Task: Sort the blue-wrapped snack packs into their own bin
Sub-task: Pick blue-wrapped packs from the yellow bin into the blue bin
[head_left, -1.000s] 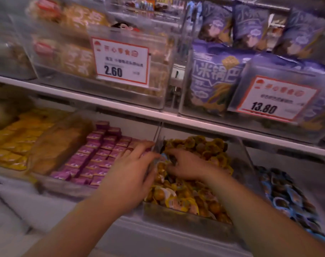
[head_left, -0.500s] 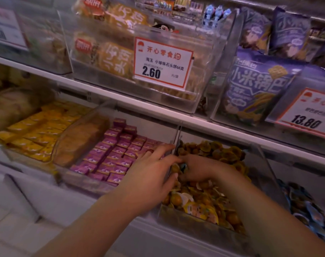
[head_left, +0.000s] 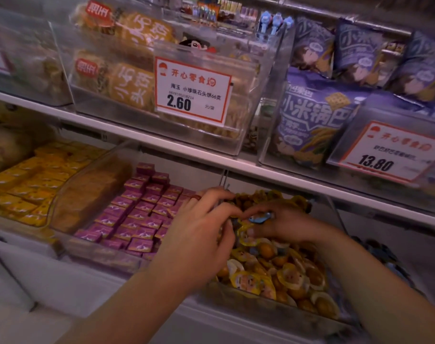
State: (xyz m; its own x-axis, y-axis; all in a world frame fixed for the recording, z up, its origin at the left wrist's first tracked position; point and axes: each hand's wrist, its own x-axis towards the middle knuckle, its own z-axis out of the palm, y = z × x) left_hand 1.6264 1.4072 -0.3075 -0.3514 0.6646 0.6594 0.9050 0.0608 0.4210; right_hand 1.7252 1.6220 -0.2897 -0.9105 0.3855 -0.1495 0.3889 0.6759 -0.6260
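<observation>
A clear bin [head_left: 273,306] on the lower shelf is heaped with yellow-wrapped snack packs [head_left: 281,269]. Both hands are inside it near the back. My right hand [head_left: 286,224] pinches a small blue-wrapped snack pack [head_left: 260,218] between thumb and fingers, just above the yellow ones. Beside it, my left hand [head_left: 199,234] has its fingers curled down among the yellow packs; what it holds is hidden. A bin of blue-wrapped packs [head_left: 382,256] lies at the far right, mostly behind my right forearm.
To the left sit a bin of purple boxes [head_left: 137,214] and one of yellow packets [head_left: 25,189]. The shelf edge [head_left: 236,167] runs just above the hands, carrying clear bins with price tags [head_left: 193,91] and purple bags [head_left: 310,115].
The view has swung left and closer. My right hand has lifted a blue-wrapped pack out of the yellow ones; my left hand stays at the bin's left side.
</observation>
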